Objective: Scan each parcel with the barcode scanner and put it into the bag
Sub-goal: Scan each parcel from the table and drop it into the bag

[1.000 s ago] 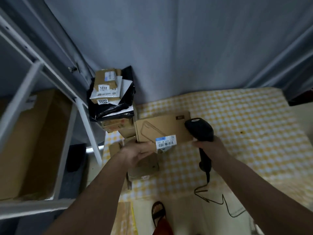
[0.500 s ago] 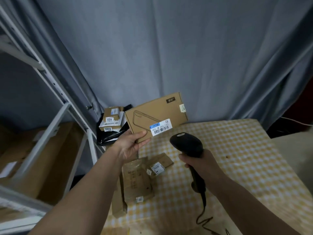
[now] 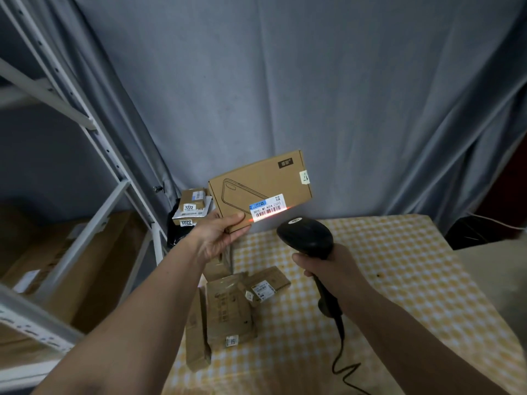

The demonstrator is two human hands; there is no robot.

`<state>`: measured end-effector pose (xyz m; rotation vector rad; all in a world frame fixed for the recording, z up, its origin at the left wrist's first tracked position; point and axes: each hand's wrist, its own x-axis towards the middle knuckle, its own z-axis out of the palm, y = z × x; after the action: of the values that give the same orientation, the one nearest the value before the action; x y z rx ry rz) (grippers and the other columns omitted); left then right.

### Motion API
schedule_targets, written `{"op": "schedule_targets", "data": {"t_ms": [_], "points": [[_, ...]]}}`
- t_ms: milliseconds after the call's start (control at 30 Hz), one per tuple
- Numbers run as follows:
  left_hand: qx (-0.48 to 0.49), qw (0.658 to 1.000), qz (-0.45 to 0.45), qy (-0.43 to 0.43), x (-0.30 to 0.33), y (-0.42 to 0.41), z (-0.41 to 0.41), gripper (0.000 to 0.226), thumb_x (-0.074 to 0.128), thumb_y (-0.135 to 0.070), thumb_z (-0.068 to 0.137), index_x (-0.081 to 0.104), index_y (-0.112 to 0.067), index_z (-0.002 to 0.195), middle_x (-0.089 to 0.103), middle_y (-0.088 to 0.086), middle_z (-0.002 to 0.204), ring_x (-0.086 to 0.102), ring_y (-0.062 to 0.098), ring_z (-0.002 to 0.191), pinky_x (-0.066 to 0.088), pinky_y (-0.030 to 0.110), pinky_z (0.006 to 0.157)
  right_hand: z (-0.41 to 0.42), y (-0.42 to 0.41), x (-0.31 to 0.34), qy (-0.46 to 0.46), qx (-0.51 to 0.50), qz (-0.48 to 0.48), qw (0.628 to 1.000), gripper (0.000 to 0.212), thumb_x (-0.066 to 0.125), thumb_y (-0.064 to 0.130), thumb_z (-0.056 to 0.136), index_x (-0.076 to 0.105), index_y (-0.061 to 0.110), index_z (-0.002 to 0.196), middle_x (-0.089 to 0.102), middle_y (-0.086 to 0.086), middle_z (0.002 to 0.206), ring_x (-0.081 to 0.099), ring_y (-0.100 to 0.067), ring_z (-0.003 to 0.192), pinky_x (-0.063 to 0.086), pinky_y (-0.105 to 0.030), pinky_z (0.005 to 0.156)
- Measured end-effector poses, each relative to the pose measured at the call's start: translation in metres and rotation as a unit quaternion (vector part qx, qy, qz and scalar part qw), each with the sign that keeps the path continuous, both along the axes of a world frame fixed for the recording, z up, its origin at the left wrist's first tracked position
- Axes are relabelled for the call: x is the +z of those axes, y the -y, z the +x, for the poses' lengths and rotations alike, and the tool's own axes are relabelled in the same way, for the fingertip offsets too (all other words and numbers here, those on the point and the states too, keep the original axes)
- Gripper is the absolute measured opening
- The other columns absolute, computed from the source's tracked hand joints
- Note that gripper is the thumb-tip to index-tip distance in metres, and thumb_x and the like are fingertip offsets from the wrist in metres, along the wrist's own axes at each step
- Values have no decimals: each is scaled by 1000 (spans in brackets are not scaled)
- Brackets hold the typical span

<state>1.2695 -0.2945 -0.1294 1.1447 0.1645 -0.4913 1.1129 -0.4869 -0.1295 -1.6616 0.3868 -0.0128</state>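
Scan step is on: the red line from the scanner (image 3: 306, 238) sits right across the label (image 3: 266, 208) on the box (image 3: 261, 189), so this parcel looks like it's being read. I'd guess the next move is getting it into the bag, but no bag shows clearly, so that means finding it first.

The left hand (image 3: 219, 238) holds the box up in front of the curtain by its lower left corner, thumb on the front face, arm stretched forward. The right hand (image 3: 328, 267) is wrapped around the scanner's handle, head pointing up at the label. More parcels (image 3: 228, 309) lie on the table (image 3: 399, 280) below.
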Motion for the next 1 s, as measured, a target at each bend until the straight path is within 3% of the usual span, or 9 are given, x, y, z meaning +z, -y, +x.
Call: {"op": "schedule_targets", "data": {"t_ms": [367,533,633,800,867,1000], "points": [[-10,1000,-1,7,1,0,-7,41,54,8,90,50,1,131,71,19,98,74,26,78,61,32,64,-5,2,2,3,17,13,1000,16,67,13,85,67,0,95,57,-14,78,54,-18,74,40,-21,60],[-8,1000,7,5,1,4,-10,29,55,8,90,55,1,118,69,20,102,71,27,85,61,35,69,-5,3,0,8,3,25,1000,10,70,16,83,66,9,90,61,-8,73,58,-14,70,42,-22,64],[1,1000,6,0,0,11,-10,20,58,6,89,58,-3,107,70,16,97,70,25,86,62,35,65,-5,7,-3,23,-17,39,999,13,73,14,80,66,9,89,62,-8,73,59,-16,72,44,-26,68],[-19,999,45,-24,-1,35,-6,31,67,-11,88,59,0,115,69,20,100,70,26,81,61,33,57,-5,16,-11,20,-84,53,995,17,78,13,76,68,7,88,63,-7,68,58,-18,66,43,-26,64],[-27,997,72,-27,-2,49,-2,30,69,-14,87,60,0,113,69,19,96,71,25,72,60,32,53,-6,21,-14,16,-117,59,991,15,79,12,74,69,8,85,64,-9,67,58,-20,66,43,-30,66],[-82,989,120,-12,-2,85,8,26,67,-16,89,60,-2,111,68,16,91,67,24,74,59,30,51,-9,32,-12,27,-186,60,980,14,80,9,72,70,7,80,64,-11,67,58,-23,67,45,-35,70]]}}
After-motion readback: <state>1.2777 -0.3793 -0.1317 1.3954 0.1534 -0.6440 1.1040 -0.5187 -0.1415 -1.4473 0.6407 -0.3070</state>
